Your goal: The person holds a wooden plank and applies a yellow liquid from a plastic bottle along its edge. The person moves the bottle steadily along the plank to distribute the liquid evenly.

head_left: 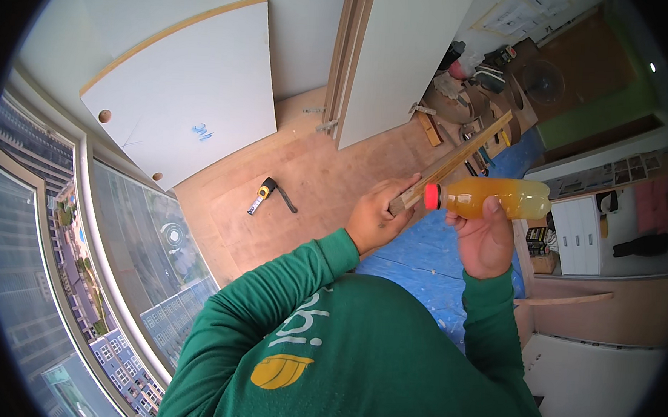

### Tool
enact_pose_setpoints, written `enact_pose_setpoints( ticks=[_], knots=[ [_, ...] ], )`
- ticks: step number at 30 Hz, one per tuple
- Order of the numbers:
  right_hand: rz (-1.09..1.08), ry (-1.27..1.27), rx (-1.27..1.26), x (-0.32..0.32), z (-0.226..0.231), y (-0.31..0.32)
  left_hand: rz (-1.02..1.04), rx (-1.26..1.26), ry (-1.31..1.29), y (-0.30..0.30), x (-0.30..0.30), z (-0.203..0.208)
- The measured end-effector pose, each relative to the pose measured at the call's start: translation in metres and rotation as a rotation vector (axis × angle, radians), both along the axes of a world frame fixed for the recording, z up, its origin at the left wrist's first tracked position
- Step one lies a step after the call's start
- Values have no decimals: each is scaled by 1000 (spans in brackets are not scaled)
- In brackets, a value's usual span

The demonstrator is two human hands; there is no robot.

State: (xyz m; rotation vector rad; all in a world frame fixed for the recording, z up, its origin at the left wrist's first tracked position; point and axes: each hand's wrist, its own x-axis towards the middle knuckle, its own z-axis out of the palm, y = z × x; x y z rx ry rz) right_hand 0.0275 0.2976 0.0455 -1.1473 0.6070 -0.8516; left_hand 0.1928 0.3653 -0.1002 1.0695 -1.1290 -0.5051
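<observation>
A long narrow wooden strip (463, 156) slants up and away to the right, and my left hand (377, 217) is closed round its near end. My right hand (486, 243) grips a clear plastic bottle (519, 198) of orange-yellow liquid, with my thumb across its side. The bottle lies nearly level, its red cap (431, 196) pointing left and close to the strip. Whether cap and strip touch I cannot tell. Both sleeves are green.
On the wooden floor (231, 229) lie a yellow and black tape measure (261, 193) and a dark strap. A white panel (197, 88) leans against the wall. Blue sheeting (414, 262) covers floor below my hands. Tools (481, 159) clutter the far right; windows (82, 256) line the left.
</observation>
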Motion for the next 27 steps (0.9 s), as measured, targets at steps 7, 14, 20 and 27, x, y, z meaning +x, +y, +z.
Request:
enact_pose_setpoints(
  ticks=[7, 14, 20, 27],
  knots=[
    [-52, -17, 127, -5, -16, -3, 21, -23, -38, 0, -3, -3],
    [-67, 16, 109, -4, -18, -2, 24, -34, -41, 0, -4, -3],
    [-102, 100, -79, 3, -6, 8, 6, -21, -51, 1, -4, -2],
    [-165, 331, -561, 11, 9, 33, -4, -41, -41, 5, -6, 0]
  ],
)
